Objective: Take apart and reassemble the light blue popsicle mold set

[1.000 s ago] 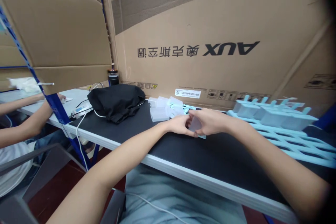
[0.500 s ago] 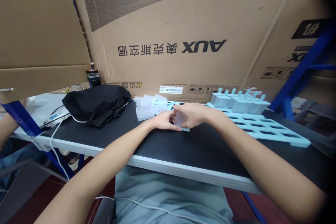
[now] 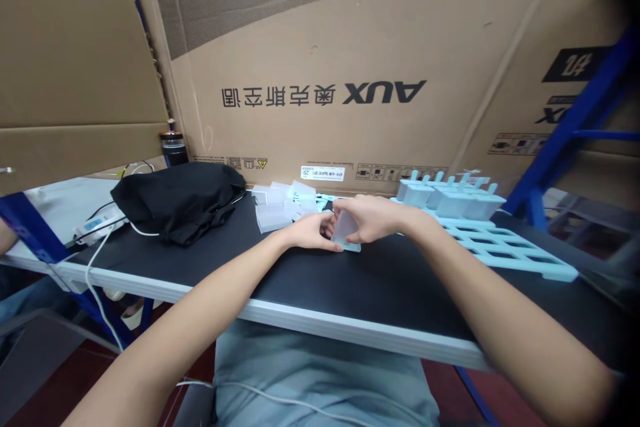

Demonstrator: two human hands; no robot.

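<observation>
1. Cup, frosted and with a pale blue edge, is held at the centre of the frame, close over the table; whether the surface is touched cannot be told.
2. Its right side is grasped by the right hand, with thumb and fingers closed on the wall. Its left side is gripped by the left hand, whose curled fingers are partly hidden.
3. The step in hand is judged to be close two-handed handling of this one piece, perhaps an adjustment.
4. Loose cups are heaped left of centre; at the right, blocks with upright handles are borne by the rack.
5. For the next move, steady support from both sides and light, even pressure seem called for, lest the thin wall be bent.
</observation>
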